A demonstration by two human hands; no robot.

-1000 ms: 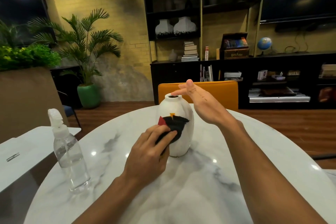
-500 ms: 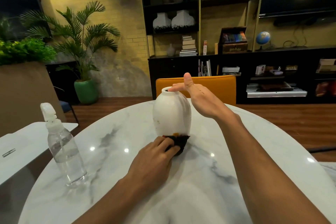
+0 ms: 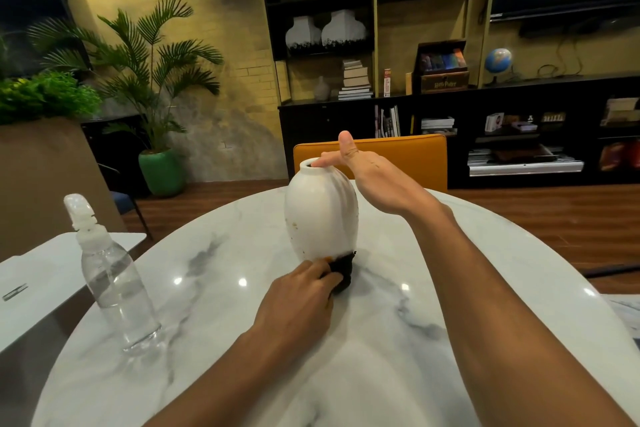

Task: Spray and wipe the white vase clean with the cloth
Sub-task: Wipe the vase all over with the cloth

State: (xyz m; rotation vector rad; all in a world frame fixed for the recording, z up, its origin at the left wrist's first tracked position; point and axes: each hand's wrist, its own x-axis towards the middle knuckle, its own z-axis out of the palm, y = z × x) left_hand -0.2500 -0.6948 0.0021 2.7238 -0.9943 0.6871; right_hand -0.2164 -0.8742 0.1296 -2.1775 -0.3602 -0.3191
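A white egg-shaped vase [image 3: 320, 215] stands upright on the round marble table [image 3: 398, 322], with small brown specks on its lower left side. My left hand [image 3: 298, 295] presses a dark cloth [image 3: 343, 270] against the vase's base on the near side; a bit of orange shows at the cloth's top edge. My right hand [image 3: 367, 177] rests on the vase's rim, fingers at the mouth and thumb raised. A clear spray bottle [image 3: 110, 274] with a white trigger head stands to the left on the table.
An orange chair back [image 3: 398, 156] stands just behind the table. A white side table [image 3: 45, 274] sits at the left. Dark shelving with books, vases and a globe [image 3: 498, 61] lines the far wall. A potted palm [image 3: 156, 107] stands at the back left.
My left hand has slid the cloth from the middle of the vase's front down to its base. My right hand stays on the rim.
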